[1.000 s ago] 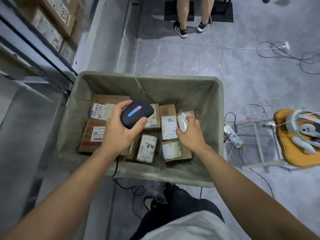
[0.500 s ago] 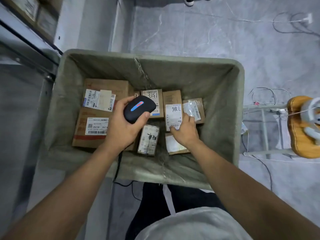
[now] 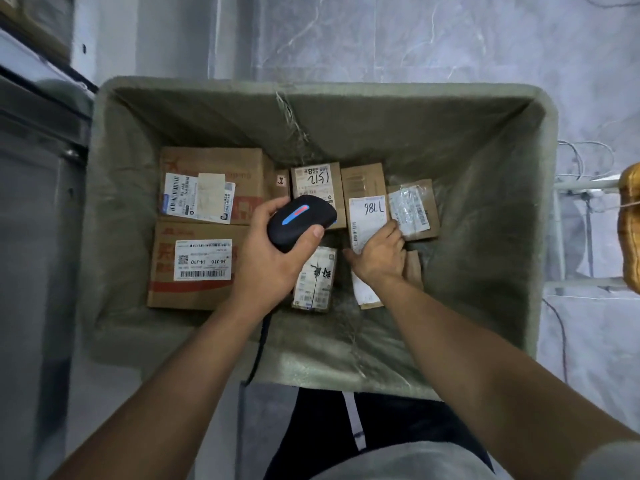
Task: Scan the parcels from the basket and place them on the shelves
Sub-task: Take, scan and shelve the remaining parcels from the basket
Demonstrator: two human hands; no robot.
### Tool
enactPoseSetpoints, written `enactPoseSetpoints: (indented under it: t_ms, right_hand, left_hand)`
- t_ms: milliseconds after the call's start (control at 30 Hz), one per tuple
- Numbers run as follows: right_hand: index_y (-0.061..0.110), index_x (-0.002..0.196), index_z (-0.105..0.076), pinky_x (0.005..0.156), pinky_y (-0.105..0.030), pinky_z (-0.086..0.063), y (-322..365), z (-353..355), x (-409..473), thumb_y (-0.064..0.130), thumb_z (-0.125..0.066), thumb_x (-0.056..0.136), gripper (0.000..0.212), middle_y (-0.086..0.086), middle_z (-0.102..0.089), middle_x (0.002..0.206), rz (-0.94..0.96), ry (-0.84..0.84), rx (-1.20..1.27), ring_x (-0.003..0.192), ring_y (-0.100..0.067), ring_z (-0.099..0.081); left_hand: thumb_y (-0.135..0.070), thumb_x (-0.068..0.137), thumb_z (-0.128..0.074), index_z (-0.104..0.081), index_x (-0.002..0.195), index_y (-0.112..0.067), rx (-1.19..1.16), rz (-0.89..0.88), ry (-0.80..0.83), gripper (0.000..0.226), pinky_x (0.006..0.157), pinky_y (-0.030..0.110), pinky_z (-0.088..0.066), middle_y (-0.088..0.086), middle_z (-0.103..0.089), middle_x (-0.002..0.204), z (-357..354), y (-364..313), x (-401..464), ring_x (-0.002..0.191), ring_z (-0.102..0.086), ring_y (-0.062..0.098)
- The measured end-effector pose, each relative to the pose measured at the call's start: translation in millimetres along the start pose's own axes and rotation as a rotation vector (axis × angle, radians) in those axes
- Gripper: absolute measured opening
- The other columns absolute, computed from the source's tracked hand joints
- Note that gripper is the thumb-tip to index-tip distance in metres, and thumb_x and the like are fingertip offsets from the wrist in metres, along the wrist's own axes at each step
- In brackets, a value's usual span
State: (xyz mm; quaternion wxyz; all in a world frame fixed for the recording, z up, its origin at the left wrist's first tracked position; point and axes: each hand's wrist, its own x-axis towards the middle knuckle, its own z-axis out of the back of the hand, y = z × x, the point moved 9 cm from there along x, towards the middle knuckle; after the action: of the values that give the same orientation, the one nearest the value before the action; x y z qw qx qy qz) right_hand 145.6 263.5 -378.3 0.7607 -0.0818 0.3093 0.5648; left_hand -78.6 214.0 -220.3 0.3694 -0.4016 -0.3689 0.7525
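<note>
Black scanner (image 3: 300, 223) with blue-red stripe, brown parcels (image 3: 199, 265), grey-green basket (image 3: 145, 116).

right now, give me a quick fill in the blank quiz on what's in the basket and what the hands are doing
1. The left hand holds a black ____.
2. The parcels lie inside a grey-green ____.
3. The right hand reaches for the parcel marked ____.
4. The two biggest boxes sit on the basket's ____ side.

Missing words: scanner; basket; 98LL; left
</note>
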Motion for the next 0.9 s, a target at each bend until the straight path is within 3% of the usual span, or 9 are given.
enactPoseSetpoints:
  t_ms: [400, 567, 667, 767, 833, 900]
  right_hand:
    - [0.002, 0.155, -0.012, 0.112, -0.046, -0.034, -3, 48, -27, 0.058, -0.076, 0.075, 0.117, -0.018, -0.033, 0.149, 0.077, -0.06, 0.071, 0.134, -0.036, -0.034]
    - [0.006, 0.156, -0.012, 0.113, -0.045, -0.032, -7, 80, -49, 0.058, -0.075, 0.074, 0.116, -0.015, -0.035, 0.147, 0.133, -0.094, 0.095, 0.134, -0.033, -0.034]
    - [0.009, 0.156, -0.013, 0.113, -0.046, -0.032, -9, 101, -63, 0.058, -0.075, 0.073, 0.115, -0.014, -0.036, 0.147, 0.172, -0.12, 0.091, 0.133, -0.033, -0.035]
    - [0.011, 0.156, -0.014, 0.114, -0.045, -0.031, -8, 119, -79, 0.058, -0.074, 0.072, 0.114, -0.012, -0.036, 0.147, 0.241, -0.127, 0.071, 0.133, -0.032, -0.034]
    - [0.013, 0.156, -0.015, 0.114, -0.044, -0.031, -2, 130, -88, 0.057, -0.073, 0.071, 0.111, -0.01, -0.036, 0.146, 0.307, -0.133, 0.06, 0.133, -0.03, -0.034]
    - [0.014, 0.156, -0.016, 0.115, -0.044, -0.031, 7, 142, -95, 0.058, -0.073, 0.07, 0.112, -0.009, -0.038, 0.143, 0.372, -0.145, 0.053, 0.133, -0.03, -0.035]
  left_hand:
    - [-0.068, 0.068, -0.076, -0.054, 0.121, -0.052, -0.059, 0.03, 0.024, 0.059, 0.084, 0.059, -0.06, -0.008, -0.072, 0.113, 8, -16, -11, 0.079, -0.068, 0.025]
    - [-0.066, 0.068, -0.079, -0.055, 0.125, -0.047, -0.079, -0.006, 0.024, 0.065, 0.085, 0.059, -0.06, -0.018, -0.069, 0.113, 11, -31, -26, 0.094, -0.071, 0.018]
    - [-0.065, 0.069, -0.08, -0.055, 0.125, -0.048, -0.076, -0.027, 0.034, 0.064, 0.085, 0.06, -0.06, -0.012, -0.07, 0.115, 14, -37, -36, 0.092, -0.071, 0.019]
    - [-0.065, 0.069, -0.079, -0.054, 0.12, -0.054, -0.036, -0.064, 0.027, 0.058, 0.09, 0.044, -0.06, -0.014, -0.07, 0.117, 22, -45, -48, 0.096, -0.071, 0.01]
    - [-0.06, 0.071, -0.078, -0.054, 0.122, -0.049, -0.003, -0.092, 0.025, 0.058, 0.093, 0.028, -0.055, -0.017, -0.068, 0.119, 28, -53, -58, 0.103, -0.067, -0.001]
    - [-0.052, 0.073, -0.079, -0.054, 0.127, -0.039, 0.022, -0.101, 0.02, 0.061, 0.093, 0.022, -0.052, -0.019, -0.067, 0.12, 34, -59, -68, 0.105, -0.065, -0.006]
